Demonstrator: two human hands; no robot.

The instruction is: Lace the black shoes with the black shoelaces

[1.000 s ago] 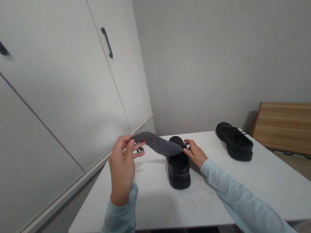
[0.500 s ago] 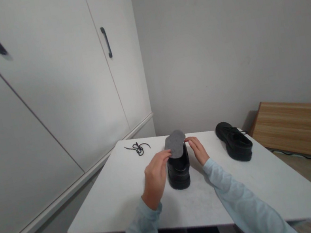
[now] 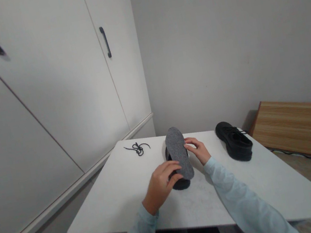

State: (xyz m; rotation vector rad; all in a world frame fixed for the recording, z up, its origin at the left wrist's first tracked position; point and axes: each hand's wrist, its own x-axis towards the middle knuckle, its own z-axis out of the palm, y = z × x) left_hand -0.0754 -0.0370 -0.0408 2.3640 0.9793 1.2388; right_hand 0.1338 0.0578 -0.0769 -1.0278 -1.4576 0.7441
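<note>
A dark grey insole (image 3: 177, 149) is held tilted over a black shoe (image 3: 181, 185), its full length showing and most of the shoe hidden behind it. My left hand (image 3: 160, 186) has its curled fingers and thumb at the insole's lower left edge, a small gap between them. On the other side, my right hand (image 3: 199, 151) pinches the insole's right edge around mid-length with thumb and fingertips. The shoe stands on the white table with its heel towards me.
A second black shoe (image 3: 234, 140), with laces in it, stands on the right of the white table (image 3: 113, 204). At the back left lies a loose black shoelace (image 3: 137, 148). White cabinets (image 3: 57, 89) line the left, and a wood-grain panel (image 3: 302, 130) is beyond the table on the right.
The insole has swung so that its whole length now faces me, its lower end coming down over the shoe's heel. My left hand has moved lower; my right fingers have closed on its edge.
</note>
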